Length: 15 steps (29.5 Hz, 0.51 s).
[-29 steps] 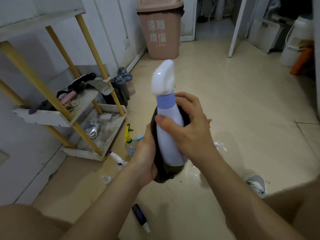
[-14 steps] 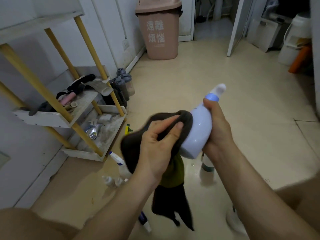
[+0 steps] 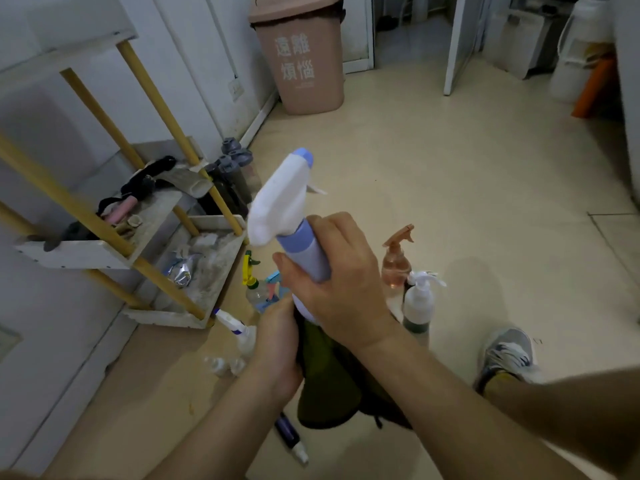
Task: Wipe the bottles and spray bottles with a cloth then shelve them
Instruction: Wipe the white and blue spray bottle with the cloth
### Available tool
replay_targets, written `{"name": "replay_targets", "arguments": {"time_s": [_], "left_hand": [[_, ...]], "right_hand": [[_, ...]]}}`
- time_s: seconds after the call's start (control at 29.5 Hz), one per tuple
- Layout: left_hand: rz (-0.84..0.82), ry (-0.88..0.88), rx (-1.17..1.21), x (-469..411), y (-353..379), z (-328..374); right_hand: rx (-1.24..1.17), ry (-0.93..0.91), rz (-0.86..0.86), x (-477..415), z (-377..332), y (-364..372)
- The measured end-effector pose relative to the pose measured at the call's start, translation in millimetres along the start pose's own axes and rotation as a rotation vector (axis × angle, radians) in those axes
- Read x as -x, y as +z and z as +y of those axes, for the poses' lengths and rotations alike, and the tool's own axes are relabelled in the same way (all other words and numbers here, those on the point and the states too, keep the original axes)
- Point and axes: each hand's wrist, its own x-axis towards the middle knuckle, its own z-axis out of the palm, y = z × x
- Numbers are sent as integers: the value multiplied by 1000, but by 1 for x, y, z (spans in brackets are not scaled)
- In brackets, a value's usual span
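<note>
Right hand (image 3: 343, 285) grips the neck of a white plastic spray bottle (image 3: 291, 216) with a lavender collar and nozzle tip, fingers curled round it just under the trigger head. The spray bottle is held upright, tilted slightly toward the rack, in the air to the right of the rack's lower tier. Left hand (image 3: 277, 344) wraps a dark olive-brown cloth (image 3: 325, 386) around the spray bottle's base; the loose end of the cloth hangs down below both hands.

Landmark is the white-board rack with yellow wooden poles (image 3: 79, 252). On the floor just beside its lower tier stand a clear bottle with a yellow trigger (image 3: 252, 282) and a white sprayer with blue trim (image 3: 235, 323). Farther right of the rack, past the hands, are a clear pinkish spray bottle (image 3: 394, 261) and a white pump bottle with dark contents (image 3: 417, 306), standing just beside each other. Behind the rack's far corner stand dark bottles with grey caps (image 3: 232, 178). Beyond the rack, against the wall, is a pink lidded bin (image 3: 304, 64).
</note>
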Motion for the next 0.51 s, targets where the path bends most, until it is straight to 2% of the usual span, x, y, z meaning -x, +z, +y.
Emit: {"name": "replay_targets", "arguments": {"time_s": [0.1, 0.17, 0.27, 0.34, 0.41, 0.51], "left_hand": [[55, 36, -141, -5, 4, -16], [92, 56, -240, -4, 11, -26], [81, -14, -134, -1, 26, -28], [103, -104, -50, -13, 27, -28], [109, -154, -20, -24, 28, -26], [77, -189, -94, -37, 30, -29]], "right_hand": [[-16, 187, 111, 8, 22, -9], [-40, 445, 221, 14, 43, -19], [-90, 797, 289, 31, 65, -26], [-123, 874, 238, 38, 65, -25], [-115, 869, 154, 37, 62, -24], [-259, 907, 107, 26, 63, -25]]}}
